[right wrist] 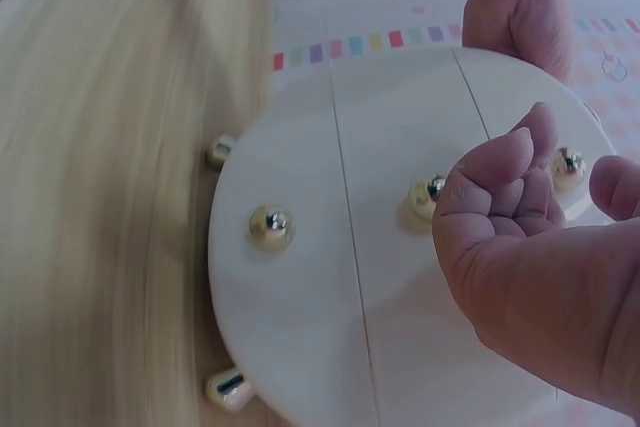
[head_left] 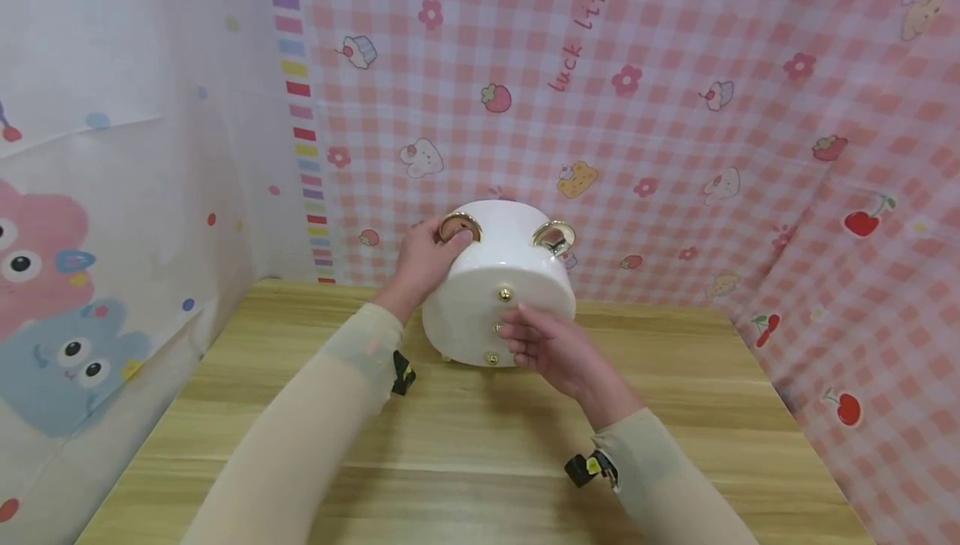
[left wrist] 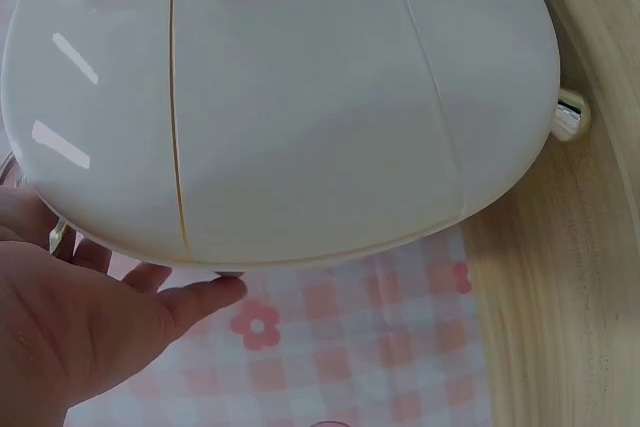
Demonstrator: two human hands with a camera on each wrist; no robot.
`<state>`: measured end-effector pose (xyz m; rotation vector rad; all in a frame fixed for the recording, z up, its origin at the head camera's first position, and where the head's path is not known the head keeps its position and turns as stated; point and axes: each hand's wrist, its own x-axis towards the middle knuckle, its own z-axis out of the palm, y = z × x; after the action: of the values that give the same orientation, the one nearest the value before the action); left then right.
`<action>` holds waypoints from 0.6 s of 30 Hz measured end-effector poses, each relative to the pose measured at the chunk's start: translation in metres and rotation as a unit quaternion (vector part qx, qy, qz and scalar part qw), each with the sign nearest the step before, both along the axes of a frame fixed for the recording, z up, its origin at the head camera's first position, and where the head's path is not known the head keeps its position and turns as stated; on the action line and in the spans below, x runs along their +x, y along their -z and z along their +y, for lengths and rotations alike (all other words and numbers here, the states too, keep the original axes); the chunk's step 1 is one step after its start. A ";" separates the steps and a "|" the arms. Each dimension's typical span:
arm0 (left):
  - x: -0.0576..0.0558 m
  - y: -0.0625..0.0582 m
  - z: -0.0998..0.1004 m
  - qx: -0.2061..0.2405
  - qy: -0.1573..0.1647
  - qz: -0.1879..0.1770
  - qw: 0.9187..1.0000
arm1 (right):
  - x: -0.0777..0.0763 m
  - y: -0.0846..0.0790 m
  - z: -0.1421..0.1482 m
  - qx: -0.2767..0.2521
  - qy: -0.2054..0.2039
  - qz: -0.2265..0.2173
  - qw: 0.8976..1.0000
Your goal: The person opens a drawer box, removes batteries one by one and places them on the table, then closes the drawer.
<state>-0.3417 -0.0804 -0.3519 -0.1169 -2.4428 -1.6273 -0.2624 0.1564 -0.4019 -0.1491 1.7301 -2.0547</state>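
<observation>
A white rounded drawer box (head_left: pixel 465 316) with gold knobs down its front stands on the table near the back cloth. Two seams split its front into three drawers, clearest in the right wrist view. Gold ring-shaped ears (head_left: pixel 555 237) rise from its top. My left hand (head_left: pixel 426 260) holds the box at its upper left, thumb by the left ear and fingers along the side. Before the front hovers my right hand (head_left: pixel 558 353), fingers loosely bent beside the middle knob (right wrist: pixel 425 197). The top knob (right wrist: pixel 568 169) shows between its fingers and thumb.
The wood-grain table (head_left: pixel 480 478) spreads out before the box. A pink checked cloth (head_left: pixel 645 128) hangs behind and to the right; a white cartoon-printed cloth (head_left: pixel 150 220) hangs at left. Short gold feet (right wrist: pixel 230 387) support the box. Black straps (head_left: pixel 581 470) sit at both wrists.
</observation>
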 end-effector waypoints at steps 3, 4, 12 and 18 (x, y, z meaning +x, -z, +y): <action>0.000 -0.001 -0.001 0.004 0.002 -0.012 1.000 | -0.002 -0.003 -0.007 -0.005 0.005 -0.006 1.000; 0.000 -0.001 -0.001 0.006 0.004 -0.015 1.000 | -0.003 -0.004 -0.009 -0.005 0.007 -0.007 1.000; -0.001 0.000 -0.004 0.012 0.013 -0.032 0.999 | -0.005 -0.007 -0.021 -0.022 0.042 -0.029 0.998; -0.002 0.000 -0.005 0.006 0.014 -0.025 1.000 | -0.005 -0.010 -0.026 -0.037 0.064 -0.036 0.997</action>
<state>-0.3438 -0.0851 -0.3522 -0.1103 -2.4792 -1.6761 -0.2675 0.1305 -0.3920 0.0135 1.6607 -2.1888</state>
